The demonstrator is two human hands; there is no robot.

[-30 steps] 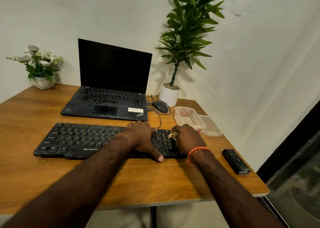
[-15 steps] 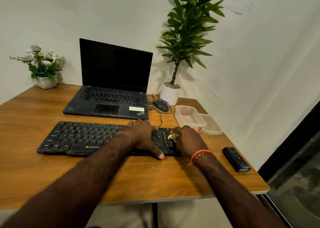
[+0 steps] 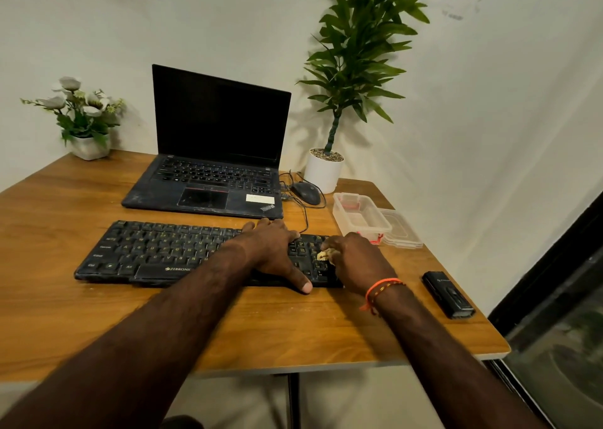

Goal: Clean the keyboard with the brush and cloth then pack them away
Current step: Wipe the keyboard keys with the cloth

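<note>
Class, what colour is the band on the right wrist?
Orange band, head view.

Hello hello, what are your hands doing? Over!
Left hand flat, steadying black keyboard. Right hand pinching small pale cloth wad, wiping right-end keys. Clear plastic box waits open beside. Nothing blocking.

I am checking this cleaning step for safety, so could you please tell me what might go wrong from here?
The right hand grips a small yellowish cloth on the black keyboard's right end; hard rubbing might pop keys loose. The left hand presses flat on the keys, perhaps typing if connected. The black wired mouse's cable runs behind the keyboard and could snag.
</note>
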